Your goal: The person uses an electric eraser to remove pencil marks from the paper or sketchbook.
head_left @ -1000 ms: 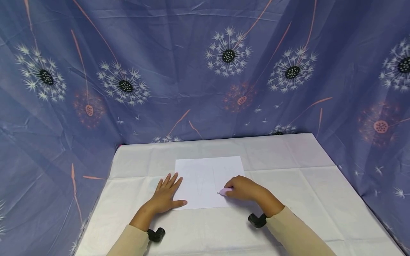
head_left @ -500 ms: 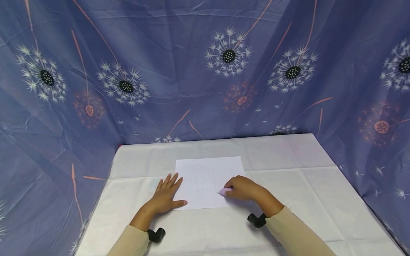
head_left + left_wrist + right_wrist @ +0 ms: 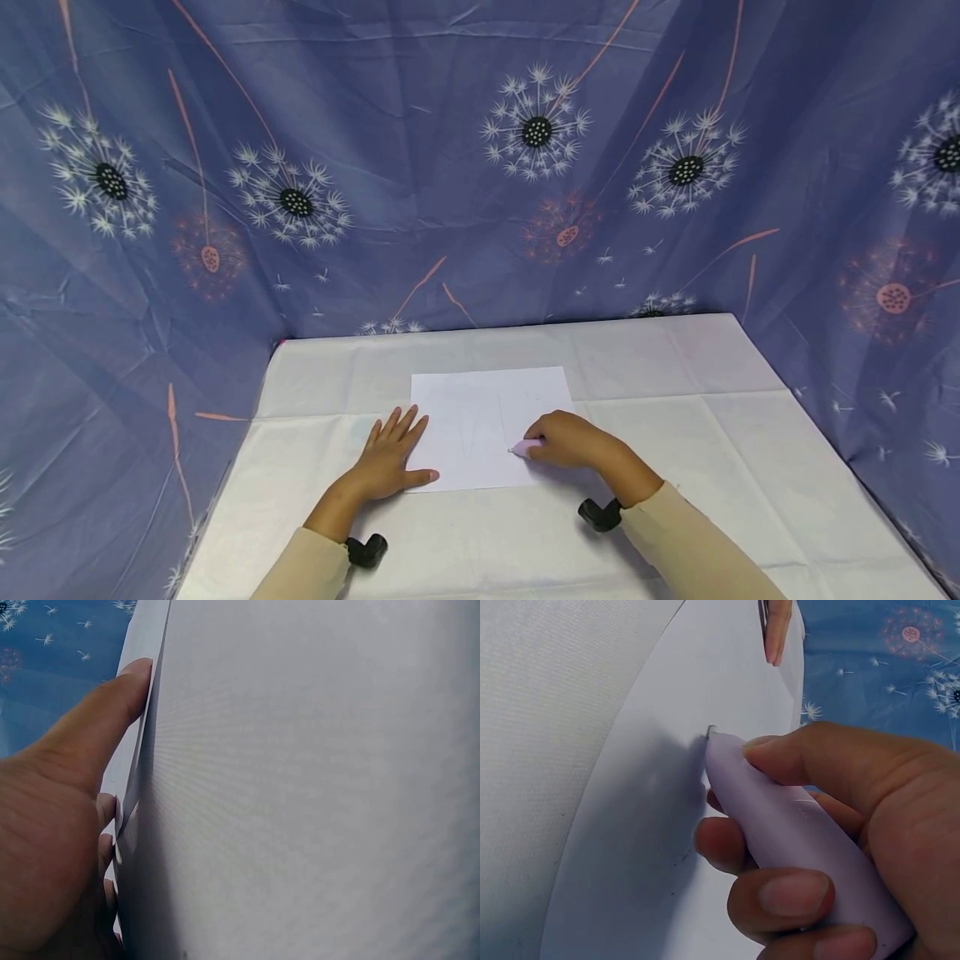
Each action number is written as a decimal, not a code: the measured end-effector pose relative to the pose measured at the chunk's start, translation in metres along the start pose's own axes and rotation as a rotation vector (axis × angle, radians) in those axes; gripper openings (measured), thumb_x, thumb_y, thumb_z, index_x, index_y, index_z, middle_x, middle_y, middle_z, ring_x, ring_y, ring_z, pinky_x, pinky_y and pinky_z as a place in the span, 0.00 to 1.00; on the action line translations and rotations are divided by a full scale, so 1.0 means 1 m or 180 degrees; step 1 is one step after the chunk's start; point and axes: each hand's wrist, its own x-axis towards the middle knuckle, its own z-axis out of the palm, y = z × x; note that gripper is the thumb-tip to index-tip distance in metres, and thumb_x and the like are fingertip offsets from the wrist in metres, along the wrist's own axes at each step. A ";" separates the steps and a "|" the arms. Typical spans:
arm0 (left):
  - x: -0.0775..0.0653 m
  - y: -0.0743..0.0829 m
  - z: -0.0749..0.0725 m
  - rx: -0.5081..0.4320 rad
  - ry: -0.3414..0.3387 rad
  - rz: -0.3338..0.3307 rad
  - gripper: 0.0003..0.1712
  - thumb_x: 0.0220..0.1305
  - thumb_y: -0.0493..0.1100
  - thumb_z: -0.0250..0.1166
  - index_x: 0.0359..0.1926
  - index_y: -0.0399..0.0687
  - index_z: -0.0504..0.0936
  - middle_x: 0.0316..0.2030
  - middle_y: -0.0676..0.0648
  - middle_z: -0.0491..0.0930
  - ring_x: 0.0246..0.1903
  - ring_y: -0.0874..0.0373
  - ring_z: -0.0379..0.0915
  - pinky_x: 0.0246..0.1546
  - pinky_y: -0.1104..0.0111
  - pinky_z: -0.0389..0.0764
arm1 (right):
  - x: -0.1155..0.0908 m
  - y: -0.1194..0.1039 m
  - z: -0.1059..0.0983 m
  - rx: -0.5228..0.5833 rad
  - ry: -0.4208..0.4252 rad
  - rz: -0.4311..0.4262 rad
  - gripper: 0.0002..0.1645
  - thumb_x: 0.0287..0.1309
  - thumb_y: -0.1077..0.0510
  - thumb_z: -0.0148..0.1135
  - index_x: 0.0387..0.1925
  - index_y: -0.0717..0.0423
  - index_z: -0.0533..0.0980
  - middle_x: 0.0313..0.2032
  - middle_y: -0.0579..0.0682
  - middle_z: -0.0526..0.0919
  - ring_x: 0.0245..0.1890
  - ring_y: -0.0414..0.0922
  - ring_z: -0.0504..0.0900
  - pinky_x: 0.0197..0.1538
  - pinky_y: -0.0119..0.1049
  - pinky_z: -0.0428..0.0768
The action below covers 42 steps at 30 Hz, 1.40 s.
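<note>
A white sheet of paper [image 3: 472, 471] lies on the cloth-covered table, with faint thin lines across it. My left hand [image 3: 386, 460] rests with spread fingers on its left edge, the thumb near the lower left corner. In my right hand [image 3: 573, 442] is a lavender utility knife [image 3: 780, 817] with a tapered body and a tiny metal tip. The fingers curl round its body and the thumb [image 3: 780, 755] presses near the front. Its tip points left, right at the paper, close to the lower end of a long line. The left wrist view shows the paper edge slightly raised beside the thumb.
A white cloth [image 3: 480, 542] with fold creases covers the table. Behind it and at both sides hangs a blue curtain [image 3: 420, 167] with dandelion prints. Dark wrist devices [image 3: 367, 551] sit below both hands.
</note>
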 end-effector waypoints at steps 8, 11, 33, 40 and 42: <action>0.001 -0.001 0.001 0.0046 -0.0019 -0.0059 0.57 0.59 0.69 0.67 0.80 0.50 0.53 0.82 0.42 0.43 0.81 0.39 0.31 0.77 0.38 0.33 | 0.002 0.001 0.003 0.0075 0.0075 0.0046 0.11 0.63 0.54 0.68 0.44 0.52 0.88 0.45 0.47 0.90 0.50 0.49 0.85 0.57 0.48 0.81; 0.001 0.001 0.000 0.0040 -0.0018 -0.0054 0.57 0.60 0.67 0.68 0.80 0.48 0.54 0.81 0.41 0.44 0.81 0.37 0.32 0.77 0.37 0.33 | 0.001 0.001 0.002 0.0063 0.0019 0.0053 0.10 0.62 0.53 0.69 0.43 0.51 0.88 0.44 0.45 0.89 0.48 0.46 0.84 0.55 0.46 0.81; 0.002 0.005 -0.004 0.0103 -0.0145 -0.0164 0.57 0.60 0.68 0.68 0.80 0.48 0.54 0.82 0.42 0.43 0.81 0.38 0.30 0.77 0.37 0.32 | 0.006 0.000 0.001 -0.0021 0.0078 0.0035 0.10 0.61 0.54 0.70 0.43 0.51 0.88 0.42 0.45 0.90 0.45 0.44 0.84 0.52 0.44 0.81; 0.002 0.005 -0.005 0.0071 -0.0147 -0.0165 0.57 0.60 0.67 0.68 0.80 0.48 0.54 0.82 0.42 0.43 0.81 0.38 0.30 0.77 0.38 0.32 | 0.004 -0.002 0.000 -0.0030 0.0052 0.0040 0.11 0.61 0.53 0.70 0.42 0.52 0.88 0.42 0.45 0.89 0.43 0.43 0.83 0.51 0.43 0.81; 0.002 0.005 -0.005 0.0058 -0.0145 -0.0158 0.57 0.60 0.67 0.68 0.80 0.48 0.54 0.82 0.42 0.43 0.81 0.38 0.30 0.77 0.38 0.32 | 0.005 -0.001 0.000 -0.0024 0.0080 0.0050 0.10 0.61 0.54 0.70 0.43 0.52 0.88 0.43 0.45 0.89 0.44 0.43 0.83 0.52 0.43 0.81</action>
